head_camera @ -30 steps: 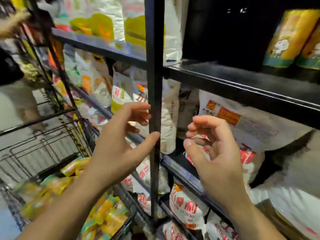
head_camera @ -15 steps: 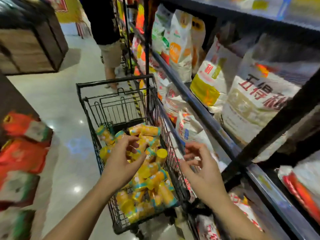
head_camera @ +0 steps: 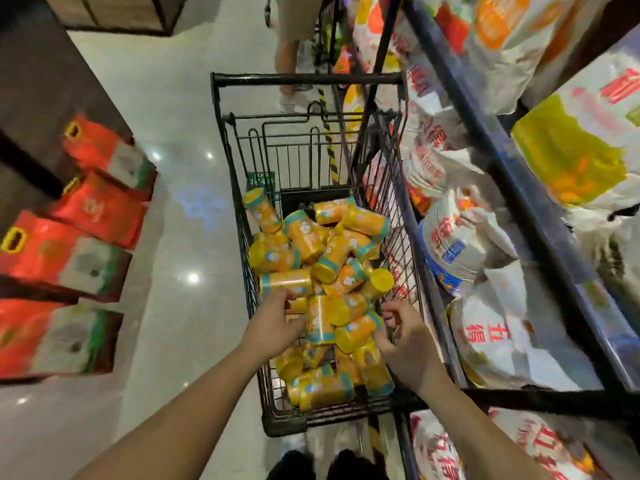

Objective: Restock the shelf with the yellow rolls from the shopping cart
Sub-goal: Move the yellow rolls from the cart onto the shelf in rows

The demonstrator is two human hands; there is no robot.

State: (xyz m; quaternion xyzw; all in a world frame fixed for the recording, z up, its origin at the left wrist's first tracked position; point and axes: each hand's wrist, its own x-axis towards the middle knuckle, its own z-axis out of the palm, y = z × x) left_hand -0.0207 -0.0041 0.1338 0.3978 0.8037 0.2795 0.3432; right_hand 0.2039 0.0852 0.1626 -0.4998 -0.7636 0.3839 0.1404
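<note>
Several yellow rolls (head_camera: 320, 261) with teal end bands lie heaped in the black wire shopping cart (head_camera: 306, 79) below me. My left hand (head_camera: 273, 323) reaches into the heap at the near left, its fingers touching a roll (head_camera: 287, 282) and curling around the rolls there; whether it grips one I cannot tell. Over the near right side my right hand (head_camera: 407, 337) hovers with fingers spread and curved beside a roll (head_camera: 356, 332), holding nothing. The shelf (head_camera: 519, 188) runs along the cart's right side.
White sacks with red print (head_camera: 485, 337) fill the shelf rows on the right. Red boxes (head_camera: 62, 251) stand stacked on the left. Another person's legs (head_camera: 291, 36) stand beyond the cart. Pale glossy floor (head_camera: 180, 209) lies between cart and boxes.
My view has swung from the shelf down to the cart. Both hands have dropped from the shelf upright into the heap of rolls.
</note>
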